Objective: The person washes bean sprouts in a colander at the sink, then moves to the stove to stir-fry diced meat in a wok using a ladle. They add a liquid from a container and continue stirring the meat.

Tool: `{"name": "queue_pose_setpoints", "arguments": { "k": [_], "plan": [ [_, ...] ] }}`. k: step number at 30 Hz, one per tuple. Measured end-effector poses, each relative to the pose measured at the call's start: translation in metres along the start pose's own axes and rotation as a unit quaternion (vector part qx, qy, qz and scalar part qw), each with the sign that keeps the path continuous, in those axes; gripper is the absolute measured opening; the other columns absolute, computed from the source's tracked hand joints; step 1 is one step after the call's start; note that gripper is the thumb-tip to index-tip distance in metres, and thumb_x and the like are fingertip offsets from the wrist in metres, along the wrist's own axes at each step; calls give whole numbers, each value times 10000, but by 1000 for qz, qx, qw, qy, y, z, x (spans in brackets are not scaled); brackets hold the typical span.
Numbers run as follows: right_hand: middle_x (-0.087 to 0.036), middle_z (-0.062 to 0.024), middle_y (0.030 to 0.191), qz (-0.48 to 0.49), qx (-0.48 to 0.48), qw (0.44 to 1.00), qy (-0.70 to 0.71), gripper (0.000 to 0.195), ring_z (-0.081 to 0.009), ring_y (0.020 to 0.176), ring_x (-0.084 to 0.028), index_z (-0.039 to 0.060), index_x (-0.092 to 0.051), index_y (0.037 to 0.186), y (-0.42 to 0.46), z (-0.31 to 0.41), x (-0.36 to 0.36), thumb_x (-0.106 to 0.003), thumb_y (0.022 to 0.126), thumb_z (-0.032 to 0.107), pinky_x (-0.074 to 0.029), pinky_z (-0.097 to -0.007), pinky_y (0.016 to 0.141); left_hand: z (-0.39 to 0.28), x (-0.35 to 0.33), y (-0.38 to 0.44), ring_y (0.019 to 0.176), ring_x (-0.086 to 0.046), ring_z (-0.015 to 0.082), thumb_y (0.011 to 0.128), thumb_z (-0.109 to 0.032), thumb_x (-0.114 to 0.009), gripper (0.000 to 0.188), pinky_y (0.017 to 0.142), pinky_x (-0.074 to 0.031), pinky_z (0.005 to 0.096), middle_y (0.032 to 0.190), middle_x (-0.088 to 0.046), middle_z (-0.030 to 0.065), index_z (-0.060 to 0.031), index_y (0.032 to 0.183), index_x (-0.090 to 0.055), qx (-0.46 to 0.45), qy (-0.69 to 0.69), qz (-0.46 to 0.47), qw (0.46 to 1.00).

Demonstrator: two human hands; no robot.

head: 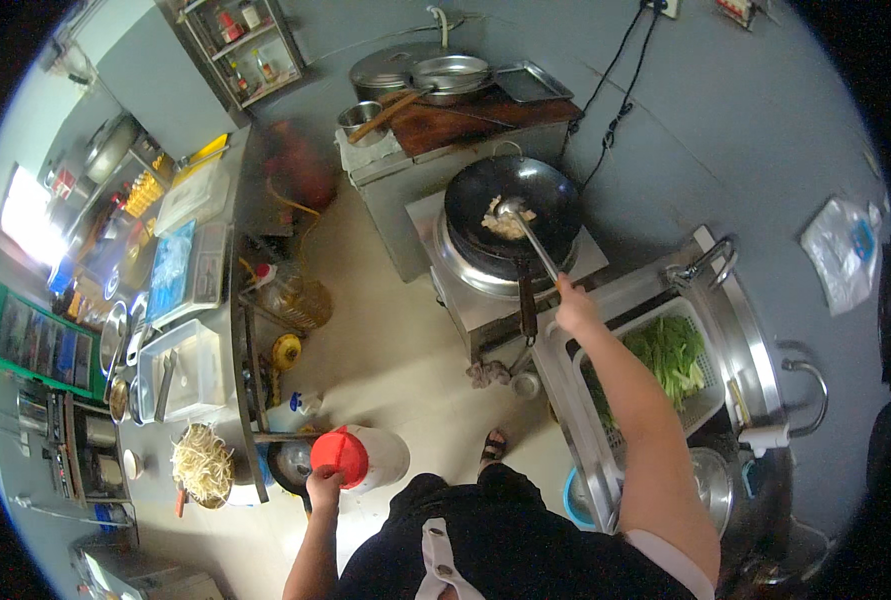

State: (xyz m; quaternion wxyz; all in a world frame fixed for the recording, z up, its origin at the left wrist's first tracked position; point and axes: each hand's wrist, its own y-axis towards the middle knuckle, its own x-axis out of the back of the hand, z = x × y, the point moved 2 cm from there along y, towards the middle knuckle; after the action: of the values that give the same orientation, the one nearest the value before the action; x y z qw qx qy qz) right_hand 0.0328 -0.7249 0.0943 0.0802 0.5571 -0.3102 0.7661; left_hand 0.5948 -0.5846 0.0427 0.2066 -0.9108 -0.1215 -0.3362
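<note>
My right hand (579, 311) grips the wooden end of a long metal ladle (539, 247). The ladle's bowl rests among pale food pieces (501, 223) in a black wok (558, 187). The wok sits on a round metal burner ring (464, 277), and its dark handle (527, 304) points towards me. My left hand (325, 484), fingers curled, overlaps the edge of a red lid (344, 454) on a whitish plastic container (387, 457). Whether these fingers grip the lid or only pass in front of it, I cannot tell.
Right of the stove, a sink (565, 405) holds a white basket (704, 322) of leafy greens (666, 356). At left, a counter (246, 420) carries a bowl of bean sprouts (203, 461) and a clear plastic tub (209, 367). An oil jug (299, 300) stands on the floor.
</note>
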Motion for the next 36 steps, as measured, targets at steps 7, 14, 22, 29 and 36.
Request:
{"name": "queue_pose_setpoints", "arguments": {
  "k": [7,14,22,29,36],
  "plan": [
    [-551,-92,775,8,9,950,311,495,-154,445,-423,184,-228,1362,46,-41,19,-423,908,217,-370,-316,411,9,-11,5,533,-561,159,592,-25,-568,164,519,-449,266,602,-595,93,42,728,-630,89,-101,-9,991],
    [-488,-46,614,119,20,900,419,496,-135,399,-393,205,-239,1359,23,-8,19,-429,901,210,-344,-300,379,45,-13,37,553,-570,171,602,-12,-576,158,549,-464,276,633,-608,79,30,742,-639,125,-112,11,986],
    [-403,-23,539,86,-21,930,356,482,-117,403,-350,223,-287,1343,-29,-18,43,-441,888,177,-325,-285,383,24,-6,60,614,-573,183,591,6,-593,157,601,-461,283,673,-595,66,6,746,-615,205,-142,129,960],
    [-418,-26,555,42,-81,883,461,497,-120,428,-378,185,-246,1355,-8,-7,28,-437,897,193,-334,-274,387,38,-19,83,652,-568,205,587,50,-570,236,606,-463,283,746,-580,76,15,820,-589,202,-292,134,925],
    [-436,-35,595,146,-37,789,596,501,-109,433,-377,149,-228,1357,-55,24,27,-434,901,182,-329,-276,371,37,-20,84,619,-557,205,588,64,-564,203,595,-460,282,712,-570,84,34,787,-593,195,-309,116,923]
  ]
}}
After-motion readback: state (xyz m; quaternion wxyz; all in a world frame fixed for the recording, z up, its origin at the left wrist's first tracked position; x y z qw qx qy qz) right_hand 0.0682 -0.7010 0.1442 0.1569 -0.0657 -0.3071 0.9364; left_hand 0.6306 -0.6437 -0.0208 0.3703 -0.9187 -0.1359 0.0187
